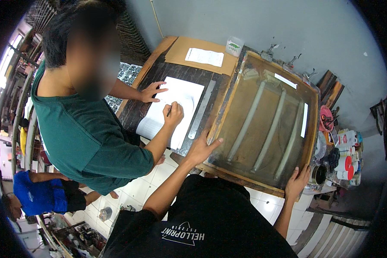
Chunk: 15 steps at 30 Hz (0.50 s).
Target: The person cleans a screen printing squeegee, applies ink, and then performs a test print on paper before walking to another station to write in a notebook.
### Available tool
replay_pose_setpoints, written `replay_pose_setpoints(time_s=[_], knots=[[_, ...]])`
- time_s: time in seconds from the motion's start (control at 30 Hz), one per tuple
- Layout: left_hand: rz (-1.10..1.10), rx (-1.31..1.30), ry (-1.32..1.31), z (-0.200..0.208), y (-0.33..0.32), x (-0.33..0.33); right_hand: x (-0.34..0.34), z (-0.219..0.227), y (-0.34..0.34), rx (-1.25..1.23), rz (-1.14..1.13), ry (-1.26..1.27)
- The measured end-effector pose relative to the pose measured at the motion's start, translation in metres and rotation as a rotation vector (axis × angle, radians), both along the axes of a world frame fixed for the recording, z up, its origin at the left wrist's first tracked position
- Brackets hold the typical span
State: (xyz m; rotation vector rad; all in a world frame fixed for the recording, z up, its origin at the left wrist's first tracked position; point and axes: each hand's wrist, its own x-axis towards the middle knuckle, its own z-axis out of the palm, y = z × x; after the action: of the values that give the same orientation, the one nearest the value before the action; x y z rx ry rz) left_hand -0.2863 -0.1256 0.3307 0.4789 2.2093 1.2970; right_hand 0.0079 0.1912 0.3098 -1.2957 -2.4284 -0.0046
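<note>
A wooden frame (pixel 228 173) with translucent, brownish mesh stretched across it lies in front of me, and three pale tubes show through it. My left hand (pixel 201 149) grips the frame near its close left corner, thumb lying over the edge toward the mesh. At the close right corner my right hand (pixel 297 182) holds the side, its fingers bent over the wood. Two white strips (pixel 304 120) sit along the far and right sides of the mesh. What the fingertips touch beneath the frame is hidden.
To my left, a person in a green shirt (pixel 86 142) writes with a pen on white paper (pixel 185 90). A metal ruler (pixel 202 109) lies between that paper and the frame. Cardboard (pixel 176 56) and a plastic tub (pixel 234 46) are farther back; jars (pixel 345 163) crowd the right.
</note>
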Motion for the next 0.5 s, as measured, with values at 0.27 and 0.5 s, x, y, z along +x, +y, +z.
replay_pose_setpoints(time_s=[0.27, 0.5], knots=[[0.0, -0.017, -0.038, -0.003, 0.001, -0.001, -0.002, 0.002, -0.001, 0.005, -0.002, 0.0], [0.006, 0.001, -0.016, -0.015, 0.001, -0.003, -0.001, -0.001, 0.001, 0.022, 0.015, 0.017]])
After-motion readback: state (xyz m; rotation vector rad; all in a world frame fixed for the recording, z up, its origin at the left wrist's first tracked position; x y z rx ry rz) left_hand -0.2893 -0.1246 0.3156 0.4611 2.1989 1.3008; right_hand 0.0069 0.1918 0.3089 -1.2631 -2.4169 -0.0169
